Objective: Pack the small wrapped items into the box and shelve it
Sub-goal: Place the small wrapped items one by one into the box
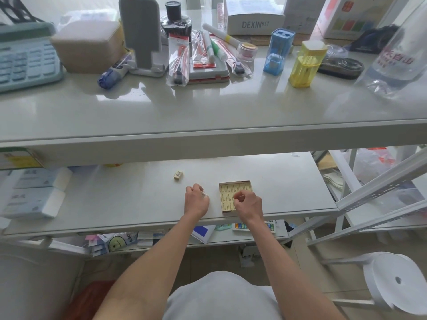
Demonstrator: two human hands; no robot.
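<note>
Box: the small open brown cardboard box (pixel 234 182) lies on the white middle shelf (pixel 288 185), close to its near edge and right of centre. Rows of flat pale-yellow wrapped items (pixel 231 190) almost fill it.
Left grip: my left grip (pixel 196 200) rests just left of the box, fingers curled round one small cream wrapped item with a barcode label (pixel 204 195).
Right grip: my right grip (pixel 248 202) is over the near half of the box with its fingers curled, thumb and forefinger together. I cannot tell whether they pinch an item.
Loose piece: a second small cream wrapped item (pixel 178 175) lies alone on the shelf, far-left of the left grip and well apart from the box.
Step in hand: I judge this to be seating the last pieces into the rows.
Doing it well: I would turn the held piece flat to match its neighbours and bring it across low. The right grip can steady the box wall while I press the piece down level.
Risk: the box looks light, so a sideways push may slide it off the near edge.
Left to do: fetch the loose piece, then shelve the box.
</note>
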